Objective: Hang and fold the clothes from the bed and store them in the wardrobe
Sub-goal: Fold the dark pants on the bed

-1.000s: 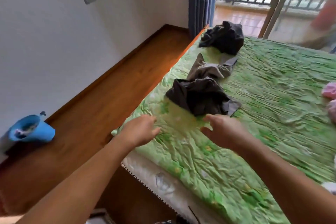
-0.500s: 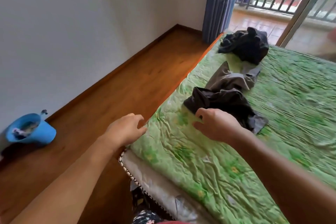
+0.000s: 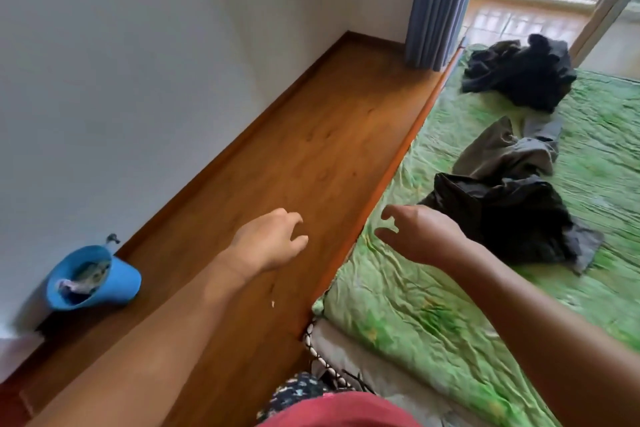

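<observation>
Both forearms reach forward, palms down. The left hand (image 3: 268, 243) hovers over the wooden floor (image 3: 311, 156) beside the bed (image 3: 398, 319), fingers loosely curled, its grip empty. The right hand (image 3: 420, 236) hangs over the green bedspread's edge, fingers hooked apart, holding nothing, just beside the nearest dark garment (image 3: 512, 218). A grey garment (image 3: 502, 152) and a black heap (image 3: 523, 73) lie farther up the bed.
</observation>
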Available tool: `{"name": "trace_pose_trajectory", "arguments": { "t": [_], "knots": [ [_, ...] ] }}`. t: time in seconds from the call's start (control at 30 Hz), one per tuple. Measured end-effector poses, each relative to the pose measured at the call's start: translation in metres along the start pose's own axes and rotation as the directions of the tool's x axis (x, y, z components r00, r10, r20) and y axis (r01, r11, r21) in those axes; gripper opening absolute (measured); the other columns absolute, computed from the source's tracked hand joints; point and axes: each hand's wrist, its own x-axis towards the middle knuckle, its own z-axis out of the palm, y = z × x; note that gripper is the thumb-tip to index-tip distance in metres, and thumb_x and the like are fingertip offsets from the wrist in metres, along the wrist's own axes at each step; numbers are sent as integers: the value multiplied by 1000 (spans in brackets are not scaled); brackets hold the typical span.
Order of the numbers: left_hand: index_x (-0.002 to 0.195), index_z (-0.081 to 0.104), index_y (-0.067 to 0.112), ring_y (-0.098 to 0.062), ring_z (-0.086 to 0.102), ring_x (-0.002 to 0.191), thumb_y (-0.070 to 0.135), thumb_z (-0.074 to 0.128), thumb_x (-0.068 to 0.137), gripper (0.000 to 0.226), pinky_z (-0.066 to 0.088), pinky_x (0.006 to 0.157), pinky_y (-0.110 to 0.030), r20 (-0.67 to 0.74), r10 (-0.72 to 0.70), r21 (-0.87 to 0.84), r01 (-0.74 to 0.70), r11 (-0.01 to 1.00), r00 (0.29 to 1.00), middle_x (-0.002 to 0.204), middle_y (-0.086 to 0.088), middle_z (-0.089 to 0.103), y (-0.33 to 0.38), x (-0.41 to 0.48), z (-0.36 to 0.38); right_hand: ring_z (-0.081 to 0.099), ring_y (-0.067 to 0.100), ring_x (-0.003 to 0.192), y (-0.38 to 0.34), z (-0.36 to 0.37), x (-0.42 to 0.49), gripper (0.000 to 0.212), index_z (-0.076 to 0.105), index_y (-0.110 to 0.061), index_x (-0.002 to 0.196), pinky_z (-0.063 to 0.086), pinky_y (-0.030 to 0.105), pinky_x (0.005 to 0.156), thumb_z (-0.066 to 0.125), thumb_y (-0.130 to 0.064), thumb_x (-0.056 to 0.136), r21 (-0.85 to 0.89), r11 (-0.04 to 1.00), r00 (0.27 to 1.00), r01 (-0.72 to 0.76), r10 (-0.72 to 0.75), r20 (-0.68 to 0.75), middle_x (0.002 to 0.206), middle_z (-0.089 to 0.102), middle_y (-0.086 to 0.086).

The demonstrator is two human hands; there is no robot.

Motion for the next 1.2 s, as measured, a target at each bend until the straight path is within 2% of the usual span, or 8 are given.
{"name": "trace_pose_trajectory", "arguments": {
  "t": [0.23,0.43,0.6,0.73,0.83,0.93,1.07,1.2],
  "knots": [
    [142,47,34,-16,60,120,56,48,98,49,54,88,-32,-43,49,-15,-49,999,998,144,7,52,-65,28,-7,65,26,110,-53,17,58,46,54,-26,132,56,40,88,50,-56,97,-12,999,995,-51,52,89,124,67,2],
    [143,47,34,-17,58,125,56,50,98,50,52,92,-31,-58,130,-9,-130,991,990,147,8,51,-176,108,-33,65,26,102,-116,35,156,43,56,-27,126,53,33,77,52,-56,94,-17,982,982,-186,186,32,117,67,2],
    [143,48,35,-15,62,118,55,51,97,49,51,85,-24,-24,213,28,-212,977,977,145,9,52,-272,164,-72,55,21,79,-178,44,236,31,57,-31,111,45,32,69,48,-54,93,19,946,944,-324,322,67,93,60,-6],
    [142,48,34,-15,61,120,54,51,97,49,54,88,-27,5,294,48,-294,955,956,144,8,53,-313,202,-107,61,24,83,-209,28,271,34,56,-30,110,49,33,69,48,-58,93,53,934,935,-354,355,-11,96,63,-3],
    [145,47,31,-17,59,123,52,51,99,51,55,94,-32,3,372,71,-371,926,928,146,6,52,-315,236,-128,57,22,84,-211,19,272,34,52,-28,107,43,31,67,50,-60,94,71,915,914,-396,400,-61,106,67,1],
    [145,47,29,-17,58,125,51,52,99,51,54,97,-33,14,475,77,-475,877,880,146,6,51,-292,258,-137,61,21,91,-196,6,255,39,55,-30,115,52,35,75,49,-63,94,76,851,851,-520,524,-34,113,67,0],
    [139,53,26,-14,63,113,47,56,99,46,57,88,-27,17,606,108,-604,790,795,135,5,59,-247,282,-142,61,25,117,-171,-10,233,42,56,-31,128,52,38,92,52,-57,95,127,739,742,-661,669,-32,129,65,2],
    [129,59,26,-11,65,97,48,57,98,38,59,78,-26,27,715,129,-712,691,699,119,6,63,-189,308,-142,59,25,121,-147,-17,212,43,54,-32,132,51,39,94,53,-50,94,176,639,646,-749,763,-17,136,61,3]
  ]
}}
